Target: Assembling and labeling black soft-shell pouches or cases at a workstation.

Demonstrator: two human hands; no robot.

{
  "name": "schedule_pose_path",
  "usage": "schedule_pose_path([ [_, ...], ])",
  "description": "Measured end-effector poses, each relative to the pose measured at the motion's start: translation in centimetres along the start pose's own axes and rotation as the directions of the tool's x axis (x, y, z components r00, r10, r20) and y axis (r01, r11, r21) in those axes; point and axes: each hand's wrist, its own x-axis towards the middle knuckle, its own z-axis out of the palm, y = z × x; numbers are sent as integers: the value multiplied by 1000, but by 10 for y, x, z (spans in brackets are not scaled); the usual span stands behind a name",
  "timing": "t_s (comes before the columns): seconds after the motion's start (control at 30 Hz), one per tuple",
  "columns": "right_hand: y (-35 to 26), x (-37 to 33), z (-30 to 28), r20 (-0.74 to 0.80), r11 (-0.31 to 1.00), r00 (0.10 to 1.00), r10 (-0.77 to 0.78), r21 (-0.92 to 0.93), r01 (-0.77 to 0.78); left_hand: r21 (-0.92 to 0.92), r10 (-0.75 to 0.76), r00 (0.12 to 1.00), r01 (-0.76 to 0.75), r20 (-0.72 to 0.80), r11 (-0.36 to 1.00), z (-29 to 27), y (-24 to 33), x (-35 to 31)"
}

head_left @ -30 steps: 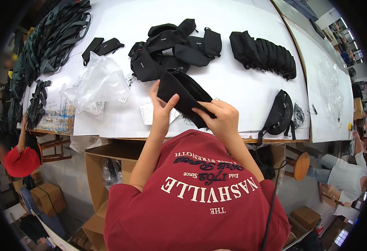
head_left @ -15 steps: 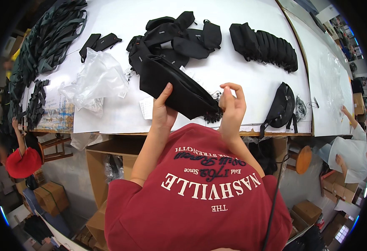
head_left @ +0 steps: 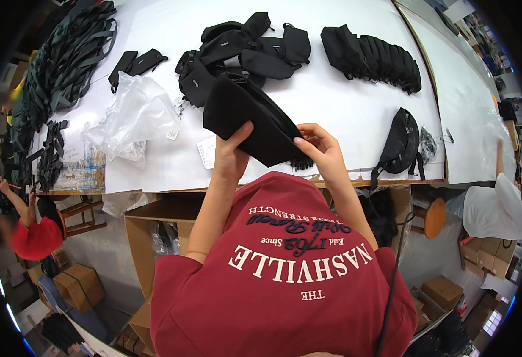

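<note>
Over white tabletop point(head_left: 359, 122), the black pouch point(head_left: 244, 109) slants lengthwise, right end nearer.

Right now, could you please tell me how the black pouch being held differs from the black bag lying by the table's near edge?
The pouch is held by the left hand and right hand; the bag lies on the table. The pouch looks angular, the bag rounded with straps. Both are black.

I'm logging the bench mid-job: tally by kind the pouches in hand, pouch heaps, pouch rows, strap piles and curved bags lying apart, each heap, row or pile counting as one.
Held pouch: 1
Pouch heap: 1
Pouch row: 1
Strap piles (large pile, small pile): 2
Curved bag: 1
Total: 6
</note>
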Motion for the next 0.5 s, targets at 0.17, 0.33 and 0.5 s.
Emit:
schedule_pose_path([
  [0.17,-4,-1,-4,256,882,930,265,326,-341,77,27,997,-32,69,997,0,-3,0],
  [0.33,-15,6,-12,294,896,936,194,335,-291,8,-30,999,30,32,1000,7,-2,2],
  [0.5,-34,23,-4,36,965,998,-42,262,31,213,-75,991,50,110,976,21,-2,0],
])
